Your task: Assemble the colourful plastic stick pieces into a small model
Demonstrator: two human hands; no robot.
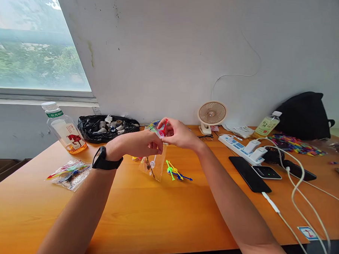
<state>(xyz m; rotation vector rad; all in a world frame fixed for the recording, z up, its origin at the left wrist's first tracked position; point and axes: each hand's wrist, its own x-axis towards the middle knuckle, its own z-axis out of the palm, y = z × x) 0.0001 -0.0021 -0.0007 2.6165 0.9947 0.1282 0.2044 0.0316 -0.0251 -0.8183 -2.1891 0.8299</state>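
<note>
My left hand (142, 142), with a black watch on its wrist, is closed on the top of a clear plastic bag (160, 166). The bag hangs down over the table; a white and a dark arrow-shaped spinner show inside it. At the bag's mouth my right hand (180, 134) pinches a red arrow spinner (165, 126) between thumb and fingers. Green (170, 170), yellow (175, 170) and blue (185, 177) arrow spinners lie together on the table just below the right hand. A filled clear bag (70, 174) of coloured spinners rests left of my left forearm.
A bottle (65, 130) and a black plastic bag (107, 128) of scraps stand back left. Behind are a small fan (212, 115) and glasses (205, 137). On the right lie a power strip (240, 148), a phone (250, 174), white cables and a pile of colourful pieces (296, 144).
</note>
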